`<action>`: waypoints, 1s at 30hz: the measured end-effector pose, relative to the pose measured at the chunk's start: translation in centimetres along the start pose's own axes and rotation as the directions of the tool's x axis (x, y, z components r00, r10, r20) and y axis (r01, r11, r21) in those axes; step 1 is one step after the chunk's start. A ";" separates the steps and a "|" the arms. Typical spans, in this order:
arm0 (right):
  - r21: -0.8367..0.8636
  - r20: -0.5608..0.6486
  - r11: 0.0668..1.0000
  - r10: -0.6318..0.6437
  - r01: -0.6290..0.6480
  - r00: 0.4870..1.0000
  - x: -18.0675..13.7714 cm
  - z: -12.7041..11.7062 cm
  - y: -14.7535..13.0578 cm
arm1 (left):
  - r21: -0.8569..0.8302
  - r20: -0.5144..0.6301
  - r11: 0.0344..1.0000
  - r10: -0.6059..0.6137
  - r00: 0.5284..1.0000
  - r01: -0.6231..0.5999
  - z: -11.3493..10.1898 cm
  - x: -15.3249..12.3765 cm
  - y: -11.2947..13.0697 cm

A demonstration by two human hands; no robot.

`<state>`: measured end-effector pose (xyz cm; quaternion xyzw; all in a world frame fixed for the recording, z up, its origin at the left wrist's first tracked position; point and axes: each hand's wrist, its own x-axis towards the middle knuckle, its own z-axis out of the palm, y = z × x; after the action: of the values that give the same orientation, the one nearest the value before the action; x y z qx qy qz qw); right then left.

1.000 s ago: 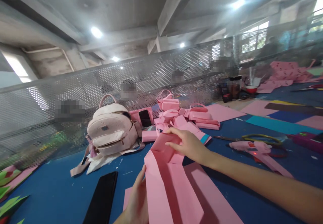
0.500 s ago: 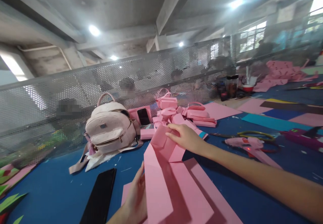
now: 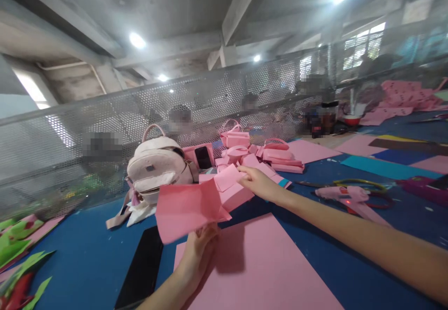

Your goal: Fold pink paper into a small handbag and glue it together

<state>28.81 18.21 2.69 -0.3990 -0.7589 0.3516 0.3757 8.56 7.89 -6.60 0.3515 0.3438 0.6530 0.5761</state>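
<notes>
A folded pink foam sheet [image 3: 196, 203] is lifted off the blue table [image 3: 87, 263] between both my hands. My left hand [image 3: 199, 254] is closed on its near lower edge. My right hand [image 3: 257, 184] pinches its far end, next to a heap of pink foam bags [image 3: 259, 156]. A flat pink sheet [image 3: 259, 268] lies under the lifted piece.
A black phone [image 3: 142, 268] lies left of my left hand. A pale pink backpack [image 3: 156, 168] stands behind it. A pink glue gun [image 3: 346, 196] and scissors [image 3: 353, 184] lie to the right. A perforated metal screen [image 3: 105, 133] bounds the far side, with people behind it. Green cut-outs [image 3: 21, 254] are at far left.
The folded pink piece lay stretched along the table. Both hands have raised it and swung it leftward, so it now hangs crosswise above the flat sheet. My left hand went from resting against it to gripping it.
</notes>
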 end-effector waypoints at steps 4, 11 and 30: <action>0.197 0.190 0.971 0.100 -0.138 0.977 -0.5 1.1 -0.5 | 0.043 -0.030 0.999 0.027 0.999 -0.026 -0.5 0.5 0.2; 0.385 0.336 0.873 0.169 -0.298 0.927 -0.9 2.4 0.0 | 0.161 -0.099 0.985 0.080 0.992 -0.063 -1.0 1.2 0.9; 0.556 0.662 0.438 0.281 -0.706 0.695 -1.1 3.2 1.1 | 0.715 0.606 -0.231 0.675 0.421 -0.659 -1.8 2.6 8.5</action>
<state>26.91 16.97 -0.05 -0.3052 -0.4341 0.8270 0.1855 2.46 9.52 -0.08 0.7274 0.4008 0.5209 -0.1973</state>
